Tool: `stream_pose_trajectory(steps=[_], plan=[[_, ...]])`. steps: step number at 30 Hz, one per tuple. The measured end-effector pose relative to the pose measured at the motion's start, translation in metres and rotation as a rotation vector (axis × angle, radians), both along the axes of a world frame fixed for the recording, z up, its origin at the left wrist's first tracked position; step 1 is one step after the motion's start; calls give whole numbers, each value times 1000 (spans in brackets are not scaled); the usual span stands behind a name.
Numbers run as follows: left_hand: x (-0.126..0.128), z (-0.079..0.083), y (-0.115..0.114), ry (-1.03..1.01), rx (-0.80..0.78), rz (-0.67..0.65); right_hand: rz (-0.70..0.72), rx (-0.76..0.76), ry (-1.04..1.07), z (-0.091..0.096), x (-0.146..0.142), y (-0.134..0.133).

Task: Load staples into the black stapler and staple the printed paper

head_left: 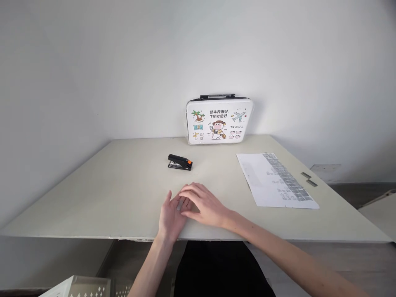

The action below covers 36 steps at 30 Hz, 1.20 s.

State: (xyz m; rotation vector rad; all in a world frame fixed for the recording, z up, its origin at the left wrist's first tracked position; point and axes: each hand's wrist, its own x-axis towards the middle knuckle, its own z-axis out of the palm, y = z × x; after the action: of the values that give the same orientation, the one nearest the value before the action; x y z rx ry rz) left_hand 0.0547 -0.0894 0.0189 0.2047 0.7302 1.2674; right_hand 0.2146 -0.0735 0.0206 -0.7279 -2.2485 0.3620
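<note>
My left hand (169, 218) lies palm up on the table near its front edge, fingers stretched out. A short grey strip of staples (180, 205) rests across its fingers. My right hand (206, 206) reaches over from the right, its fingers curled down and pinching that strip. A black stapler (180, 162) with an orange end sits on the table a little beyond both hands, untouched.
A white cartoon-printed case (219, 120) with a black handle leans on the wall at the back of the pale table (108, 194). A printed sheet of paper (272, 178) lies to the right, with two more staple strips (309, 179) beyond it. A perforated white bin (83, 287) is below left.
</note>
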Motion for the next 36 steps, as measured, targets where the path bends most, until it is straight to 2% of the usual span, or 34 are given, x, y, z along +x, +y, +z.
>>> stream_pose_trajectory(steps=[5,9,12,14,16,19,23,26,30,33,36], plan=[[-1,6,-3,45,94,-187,-98,-10,1,-8,-10,-8],[2,11,-3,61,115,-221,-131,25,25,-9,-10,-16],[5,11,-1,21,117,-205,-162,0,68,-5,9,-26],[6,10,0,-18,107,-145,-207,-27,94,-1,36,-32],[6,10,1,-56,95,-65,-302,-48,101,1,75,-36],[6,12,0,-81,76,18,-564,-139,50,-1,153,-37],[10,17,-1,-41,43,46,-939,-171,-9,-20,262,-40],[12,19,0,1,33,62,-1140,-152,-16,-40,323,-47],[11,18,1,32,17,65,-1287,-145,-47,-63,366,-50],[9,16,2,31,8,64,-1332,-148,-73,-70,376,-46],[8,14,3,39,26,51,-1385,-186,-86,-69,374,-44]])
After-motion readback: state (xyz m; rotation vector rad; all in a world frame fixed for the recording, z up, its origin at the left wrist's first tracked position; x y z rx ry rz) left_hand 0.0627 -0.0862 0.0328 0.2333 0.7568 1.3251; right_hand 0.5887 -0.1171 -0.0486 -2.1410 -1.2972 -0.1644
